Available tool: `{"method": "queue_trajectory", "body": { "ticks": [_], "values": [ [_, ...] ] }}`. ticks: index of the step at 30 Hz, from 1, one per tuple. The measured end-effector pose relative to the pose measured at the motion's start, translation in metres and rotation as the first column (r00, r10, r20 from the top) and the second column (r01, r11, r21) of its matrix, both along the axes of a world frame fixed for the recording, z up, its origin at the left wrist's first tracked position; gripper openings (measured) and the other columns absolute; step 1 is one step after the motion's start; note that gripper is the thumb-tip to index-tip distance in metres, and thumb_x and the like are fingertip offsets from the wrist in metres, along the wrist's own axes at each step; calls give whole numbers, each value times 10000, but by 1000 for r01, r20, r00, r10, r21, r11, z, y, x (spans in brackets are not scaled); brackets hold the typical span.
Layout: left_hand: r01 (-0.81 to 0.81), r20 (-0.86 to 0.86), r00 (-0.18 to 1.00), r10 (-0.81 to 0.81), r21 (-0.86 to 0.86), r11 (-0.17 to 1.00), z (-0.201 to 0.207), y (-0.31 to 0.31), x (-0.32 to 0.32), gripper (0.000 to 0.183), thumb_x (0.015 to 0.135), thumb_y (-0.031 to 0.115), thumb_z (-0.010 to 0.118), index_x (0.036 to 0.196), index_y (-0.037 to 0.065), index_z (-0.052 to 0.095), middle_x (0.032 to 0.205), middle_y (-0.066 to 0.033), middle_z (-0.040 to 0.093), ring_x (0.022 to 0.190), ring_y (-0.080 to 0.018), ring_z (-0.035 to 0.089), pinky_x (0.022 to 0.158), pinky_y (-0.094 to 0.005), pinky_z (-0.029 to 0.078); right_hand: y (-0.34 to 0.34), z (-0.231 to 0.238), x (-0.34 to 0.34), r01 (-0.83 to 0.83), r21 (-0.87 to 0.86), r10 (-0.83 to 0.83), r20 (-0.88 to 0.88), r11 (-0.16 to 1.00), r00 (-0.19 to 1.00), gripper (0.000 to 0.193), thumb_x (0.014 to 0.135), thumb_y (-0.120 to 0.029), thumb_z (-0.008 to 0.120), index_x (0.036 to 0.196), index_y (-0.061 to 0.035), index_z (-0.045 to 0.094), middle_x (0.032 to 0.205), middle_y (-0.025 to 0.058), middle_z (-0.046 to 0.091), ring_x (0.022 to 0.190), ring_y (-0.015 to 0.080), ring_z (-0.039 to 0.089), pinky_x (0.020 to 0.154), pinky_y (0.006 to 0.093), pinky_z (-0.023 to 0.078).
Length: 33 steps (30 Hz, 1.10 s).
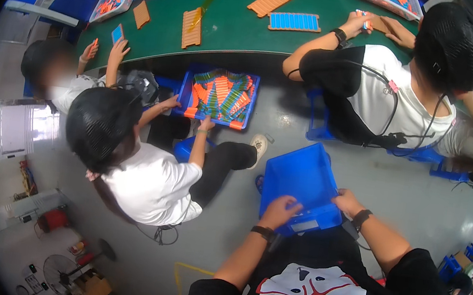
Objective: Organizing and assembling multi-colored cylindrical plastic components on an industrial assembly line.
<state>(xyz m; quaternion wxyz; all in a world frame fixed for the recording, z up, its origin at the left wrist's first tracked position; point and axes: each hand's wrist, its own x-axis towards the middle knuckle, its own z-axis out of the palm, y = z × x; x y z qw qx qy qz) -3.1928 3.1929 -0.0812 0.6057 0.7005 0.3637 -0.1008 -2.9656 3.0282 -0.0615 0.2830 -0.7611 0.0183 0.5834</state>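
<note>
Blue bin: in front of the wearer's torso, the bin stands out against the grey floor; what supports it from below I cannot tell.
Right hand: the right hand grips the bin's right-hand rim, toward the near corner.
Left hand: the left hand is at the near left corner, fingers bent in over the edge (whether they clasp the rim, I cannot tell).
Handling: judged by look, smooth moulded plastic; light for its bulk, stiff in the walls, somewhat slick to dry fingers, not fragile.
Hold: best taken by the rims of opposite long walls, near mid-length, so that neither end dips.
Bin mouth: faces upward and toward the wearer's head, its blue inner floor in view.
Long axis: runs away from the wearer, the far end swung slightly left (the wide lens bends edges, so the angle is approximate).
Filled bin: ahead and left, a second blue bin of orange and blue-green pieces sits by a co-worker, below the green table.
</note>
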Motion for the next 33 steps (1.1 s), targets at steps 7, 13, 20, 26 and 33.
{"method": "queue_trajectory", "body": {
  "ticks": [7,13,20,26,33],
  "values": [
    [-766,-226,376,899,-621,164,-19,89,56,867,859,540,699,1501,135,280,1456,-186,403,1309,-311,451,1011,-496,434,19,27,7,-87,51,82,81,995,993,419,782,-46,629,1176,91,602,938,146,692,803,207,666,727,340,530],
    [-276,-394,-146,908,-865,-419,-30,150,106,1134,747,605,752,1554,143,102,1619,-155,12,1497,-348,81,1151,-622,198,39,32,16,-218,71,202,184,973,962,483,829,-84,604,1292,47,556,954,151,690,827,219,665,746,343,527],
    [-217,-333,-349,876,-881,-421,-50,127,75,355,876,52,507,1221,-30,517,1272,-207,563,1217,-407,529,1071,-605,407,51,5,45,-246,134,216,203,960,955,519,805,-127,634,1249,124,535,1051,228,678,916,279,680,811,366,531],
    [-182,-342,-303,890,-895,-407,-20,29,-8,424,800,-20,514,1223,13,509,1302,-222,527,1251,-443,484,1062,-681,368,64,-35,73,-405,209,341,285,890,896,543,778,-149,649,1234,127,544,1057,260,675,933,319,685,830,390,529],
    [-535,-173,-371,912,-763,-363,45,-115,-66,342,841,18,534,1183,12,507,1256,-195,538,1217,-424,500,1029,-677,403,91,-25,82,-575,281,447,407,768,797,693,752,-217,651,1327,130,477,1206,320,613,1148,383,614,989,400,468]
  ]
}}
